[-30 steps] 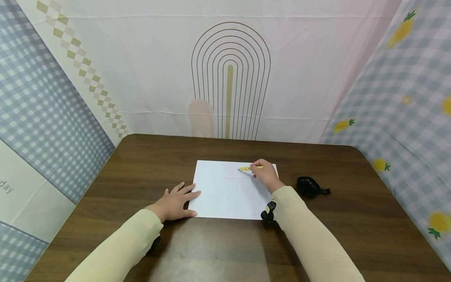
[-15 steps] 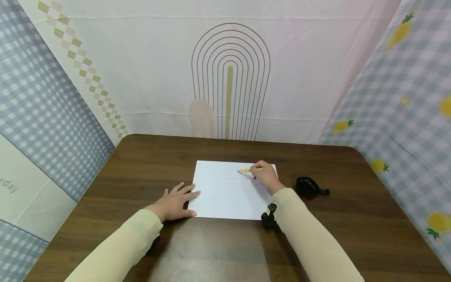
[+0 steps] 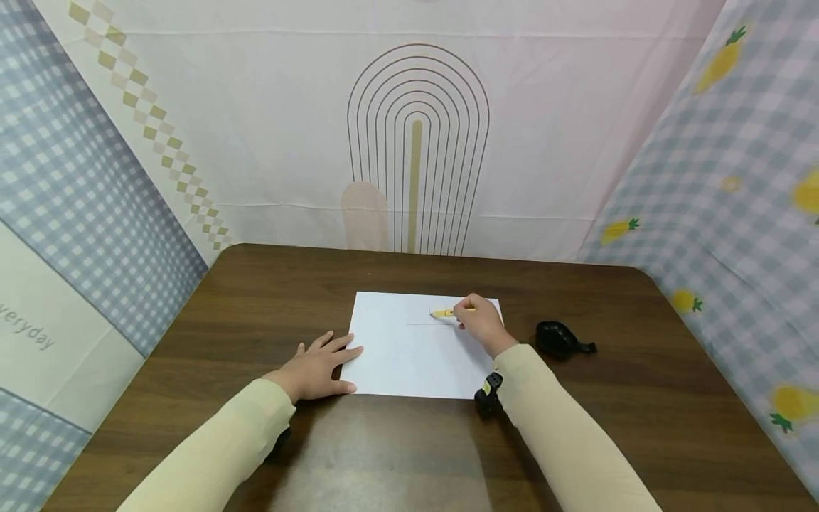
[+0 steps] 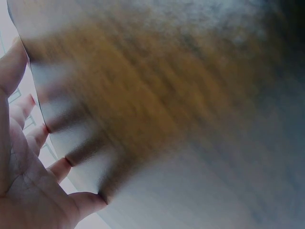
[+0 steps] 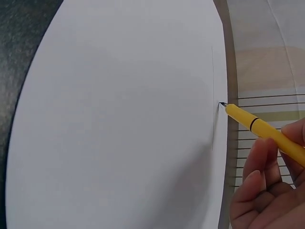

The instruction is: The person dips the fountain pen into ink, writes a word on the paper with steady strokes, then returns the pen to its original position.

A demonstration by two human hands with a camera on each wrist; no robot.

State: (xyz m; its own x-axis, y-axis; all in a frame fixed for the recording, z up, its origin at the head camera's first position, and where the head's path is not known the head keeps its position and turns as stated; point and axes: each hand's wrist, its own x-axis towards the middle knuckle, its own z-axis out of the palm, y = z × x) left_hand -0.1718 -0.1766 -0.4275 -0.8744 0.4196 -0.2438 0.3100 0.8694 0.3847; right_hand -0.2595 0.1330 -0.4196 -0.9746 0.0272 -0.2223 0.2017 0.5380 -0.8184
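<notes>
A white sheet of paper [image 3: 403, 363] lies on the brown table, with one thin straight line [image 3: 429, 325] across its upper part. My right hand [image 3: 480, 321] pinches a yellow fountain pen [image 3: 443, 313] between thumb and fingers. In the right wrist view the pen's dark nib [image 5: 222, 104] meets the paper close to the thin line, and a short faint stroke shows at the nib in the head view. My left hand [image 3: 313, 370] lies with spread fingers, thumb and fingertips resting on the sheet's left edge; its palm side fills the corner of the left wrist view.
A black, rounded object with a narrow neck [image 3: 559, 340] lies on the table [image 3: 640, 398] right of the sheet. A small black wrist camera [image 3: 488, 395] sits at my right cuff. Patterned cloths [image 3: 269, 128] hang behind and at both sides.
My right hand has drawn the pen slightly toward me over the paper, and a short stroke now shows near its nib. The left hand stays in place.
</notes>
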